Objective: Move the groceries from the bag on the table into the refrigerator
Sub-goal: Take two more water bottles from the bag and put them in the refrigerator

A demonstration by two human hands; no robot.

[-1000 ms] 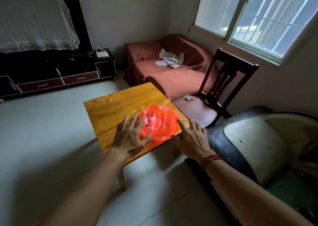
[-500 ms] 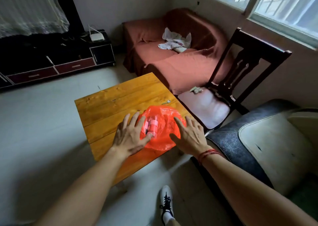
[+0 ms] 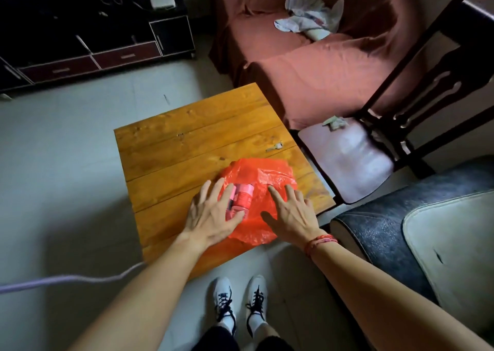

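Observation:
A red plastic bag (image 3: 256,179) lies on the near right part of a small wooden table (image 3: 192,142). Through its mouth a pink bottle (image 3: 242,196) shows, lying on its side. My left hand (image 3: 211,214) rests on the bag's left side with fingers spread, the thumb against the bottle's lower end. My right hand (image 3: 290,210) lies on the bag's right side, fingers straight and spread. No refrigerator is in view.
A small key (image 3: 275,146) lies on the table beyond the bag. A dark wooden chair (image 3: 401,115) stands right of the table, a red-covered sofa (image 3: 307,51) behind it, a dark armchair (image 3: 417,233) at near right. A low TV cabinet (image 3: 93,45) lines the far wall. My shoes (image 3: 239,300) are at the table's near edge.
I have stepped closer and the view has tilted down. Both hands have come down from beside the bag onto it, the left thumb now against the bottle.

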